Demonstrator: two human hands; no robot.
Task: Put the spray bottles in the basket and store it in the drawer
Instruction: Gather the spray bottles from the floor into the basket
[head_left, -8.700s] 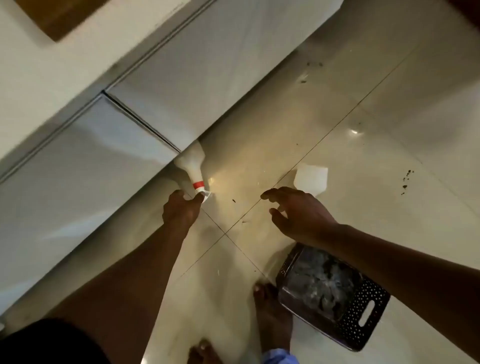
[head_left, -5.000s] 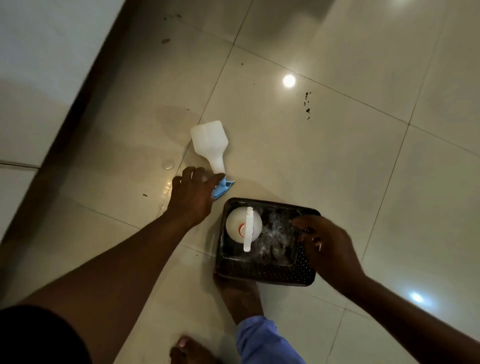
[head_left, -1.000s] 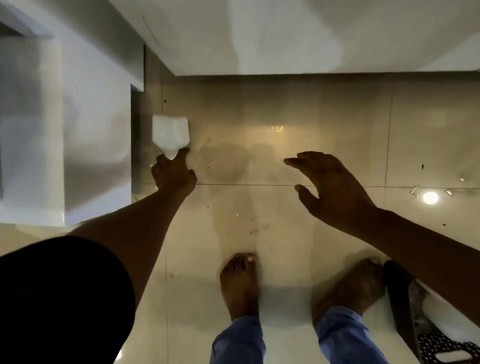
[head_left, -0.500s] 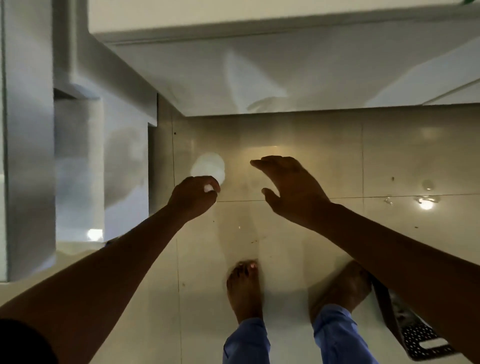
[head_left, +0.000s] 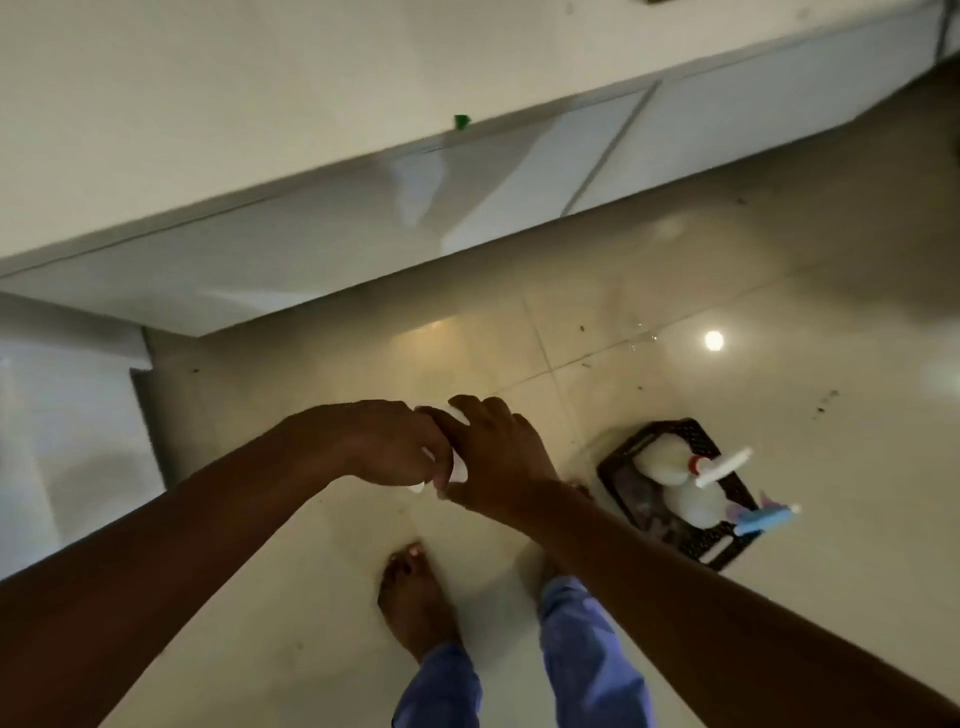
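A black perforated basket (head_left: 722, 548) stands on the floor at the right, beside my right foot. Two white spray bottles are upright in it, one with a red collar and white trigger (head_left: 662, 462), one with a blue trigger (head_left: 698, 501). A third white bottle (head_left: 460, 470) is almost hidden between my hands in the middle of the view; only white slivers show. My left hand (head_left: 384, 447) is closed around it. My right hand (head_left: 498, 457) wraps over it from the right, fingers touching the left hand.
White cabinet and drawer fronts (head_left: 363, 218) run diagonally across the top under a pale counter (head_left: 208, 104), with another white unit (head_left: 67, 415) at the left. The glossy tile floor (head_left: 675, 322) is bare between cabinets and basket. My bare feet (head_left: 415, 608) stand below my hands.
My view has swung right, bringing the basket with two bottles into sight. My right hand, open half a second ago, has closed onto the bottle in my left hand.
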